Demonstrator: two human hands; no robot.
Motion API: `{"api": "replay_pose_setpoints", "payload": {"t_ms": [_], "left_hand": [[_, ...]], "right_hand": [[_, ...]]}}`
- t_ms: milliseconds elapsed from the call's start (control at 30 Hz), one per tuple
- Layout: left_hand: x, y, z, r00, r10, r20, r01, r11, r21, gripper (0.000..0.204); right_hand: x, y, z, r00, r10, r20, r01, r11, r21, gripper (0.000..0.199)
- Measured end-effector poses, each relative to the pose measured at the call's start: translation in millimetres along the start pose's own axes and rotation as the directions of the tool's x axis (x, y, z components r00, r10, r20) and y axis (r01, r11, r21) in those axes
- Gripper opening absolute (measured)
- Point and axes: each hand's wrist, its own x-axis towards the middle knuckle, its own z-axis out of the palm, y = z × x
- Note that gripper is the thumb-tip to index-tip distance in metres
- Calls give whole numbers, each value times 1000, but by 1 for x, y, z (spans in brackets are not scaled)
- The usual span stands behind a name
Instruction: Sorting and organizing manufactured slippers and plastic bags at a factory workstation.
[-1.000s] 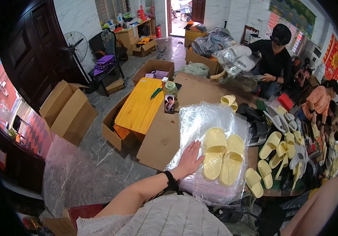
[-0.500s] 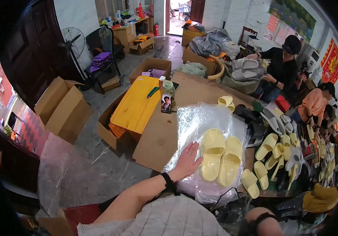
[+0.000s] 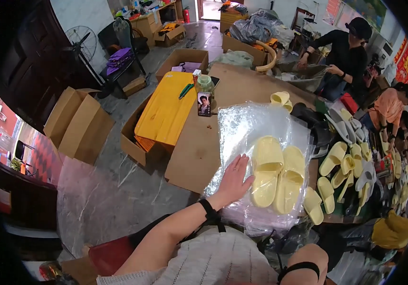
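Note:
My left hand point(image 3: 234, 178) lies flat with its fingers stretched out on a stack of clear plastic bags point(image 3: 242, 123). Just right of my fingertips is a pair of pale yellow slippers, a left one point(image 3: 266, 171) and a right one point(image 3: 290, 180), side by side with toes pointing away. Plastic film shows around and over them. At the lower right a bent bare limb with a black band point(image 3: 303, 270) comes into view, probably my right arm, but no right hand shows. A small yellow pair point(image 3: 281, 100) sits beyond the stack.
More yellow slippers point(image 3: 333, 159), with grey and black ones, crowd the right side. Left of the bags are a brown cardboard sheet point(image 3: 196, 156), a propped phone point(image 3: 204, 104), a glass jar point(image 3: 205, 84), green snips point(image 3: 186, 90) and a yellow board point(image 3: 166, 111). Co-workers point(image 3: 344, 57) stand at right.
The view has tilted down, and more of the banded limb shows at the lower right. My left hand stays on the bags. The far co-worker's bagged grey slippers are no longer held up.

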Motion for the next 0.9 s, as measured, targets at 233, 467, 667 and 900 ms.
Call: {"api": "replay_pose_setpoints", "payload": {"t_ms": [233, 467, 667, 900], "left_hand": [[0, 0, -1, 1000, 3, -14, -3, 1000, -12, 68], [4, 0, 1, 999, -20, 34, 20, 1000, 1, 70], [6, 5, -3, 995, -68, 76, 72, 997, -41, 69], [0, 5, -8, 996, -74, 56, 73, 997, 18, 68]], "right_hand": [[19, -15, -16, 999, 34, 1, -34, 999, 3, 78], [15, -17, -25, 999, 42, 16, -42, 999, 0, 70], [-9, -33, -76, 931, 148, -333, -177, 983, -57, 60], [-180, -72, -252, -142, -866, -479, 599, 310, -739, 18]]}}
